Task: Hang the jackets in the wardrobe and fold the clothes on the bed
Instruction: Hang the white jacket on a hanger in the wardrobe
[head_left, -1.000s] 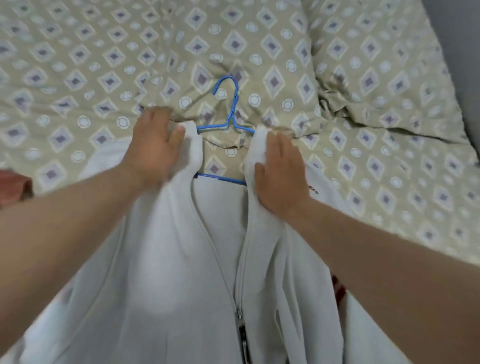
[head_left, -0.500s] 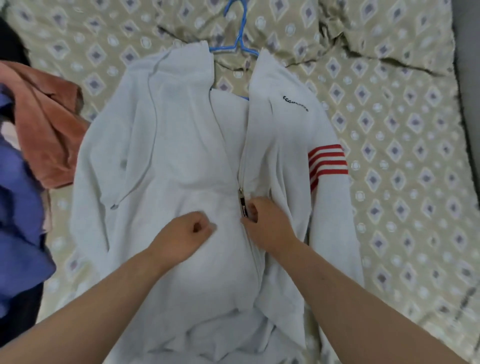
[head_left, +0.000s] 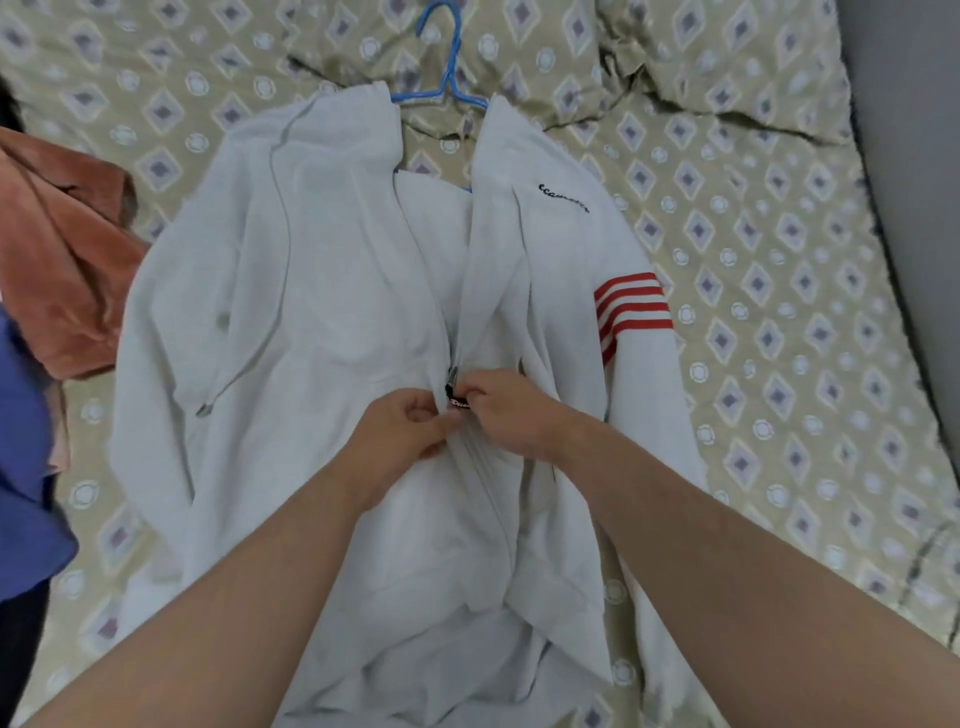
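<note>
The white jacket (head_left: 332, 312) is laid face up on the bed (head_left: 779, 260), and a blue hanger (head_left: 447, 78) has already been threaded into its shoulders, with the hook left pointing away past the collar. The zip is seen joined below the zip pull (head_left: 457, 401) and open above it, so closing the front is judged to be the step in hand. The pull tab is pinched by the fingertips of the right hand (head_left: 506, 410). The jacket front just beside the zip line is pinched by the curled fingers and thumb of the left hand (head_left: 408, 431), and the two hands are brought almost into contact. Nothing has yet been hung: no wardrobe is in view, and this jacket must be lifted by its hanger and carried there. A rust-pink garment (head_left: 62, 249) and a blue garment (head_left: 26, 467) are left heaped and unfolded at the left edge of the bed, so the folding is judged not begun for them. Against a second ago, when both hands were laid at the collar beside the hanger, they have been brought down to mid-chest. Half a second ago the left hand was rested as a loose fist apart from the zip, and it has since been closed in against the pull
</note>
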